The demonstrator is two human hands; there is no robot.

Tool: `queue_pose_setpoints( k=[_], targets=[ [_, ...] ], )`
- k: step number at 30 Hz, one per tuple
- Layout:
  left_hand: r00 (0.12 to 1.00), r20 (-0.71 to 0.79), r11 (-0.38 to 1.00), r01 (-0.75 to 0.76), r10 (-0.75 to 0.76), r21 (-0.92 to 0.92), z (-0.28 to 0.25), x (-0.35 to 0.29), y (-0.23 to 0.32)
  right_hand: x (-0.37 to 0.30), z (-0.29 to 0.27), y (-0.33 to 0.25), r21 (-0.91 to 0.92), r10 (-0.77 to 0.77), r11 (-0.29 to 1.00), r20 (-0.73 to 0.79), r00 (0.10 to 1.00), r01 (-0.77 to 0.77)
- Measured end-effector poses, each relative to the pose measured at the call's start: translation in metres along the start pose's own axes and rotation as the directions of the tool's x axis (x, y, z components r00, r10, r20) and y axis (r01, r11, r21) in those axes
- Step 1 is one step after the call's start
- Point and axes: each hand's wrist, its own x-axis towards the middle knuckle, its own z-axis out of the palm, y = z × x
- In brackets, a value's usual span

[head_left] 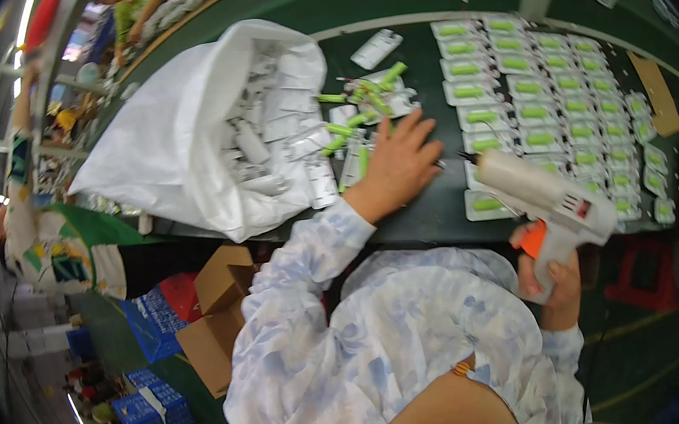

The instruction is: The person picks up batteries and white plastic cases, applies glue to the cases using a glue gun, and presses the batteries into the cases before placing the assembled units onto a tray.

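My left hand (398, 163) lies palm down on the dark green table (432, 218), fingers spread over loose clear blister shells (328, 181) and green cylinders (370, 99). My right hand (550, 280) grips the handle of a white glue gun (545, 193) with an orange trigger. Its nozzle points left, just above the table's near edge. Beside the nozzle lies a blister pack with a green cylinder (485, 205).
Rows of clear blister packs (561, 95), each with a green cylinder, cover the table's right part. A big white plastic bag (197, 136) of empty shells lies open at left. Cardboard boxes (221, 309) and blue crates (157, 413) stand on the floor. Other people work at far left.
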Motion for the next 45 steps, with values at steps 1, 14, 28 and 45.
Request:
queue_pose_setpoints(
  k=[1, 14, 28, 45],
  targets=[
    [0.998, -0.064, 0.998, -0.026, 0.029, 0.052, 0.003, 0.001, -0.009, 0.006, 0.000, -0.001, -0.020, 0.003, 1.000, 0.029, 1.000, -0.002],
    [0.791, -0.441, 0.903, 0.404, -0.424, -0.143, -0.070, -0.059, -0.052, 0.028, 0.005, -0.002, -0.094, 0.046, 0.994, -0.023, 0.999, -0.048],
    [0.807, -0.222, 0.828, 0.561, -0.547, -0.001, -0.093, -0.062, -0.019, 0.035, 0.007, 0.001, -0.082, 0.075, 0.994, -0.013, 0.997, -0.076],
    [0.841, -0.054, 0.686, 0.399, -0.538, -0.608, -0.032, -0.031, 0.029, 0.022, -0.002, -0.005, -0.084, 0.049, 0.995, -0.077, 0.996, -0.056]
  ],
)
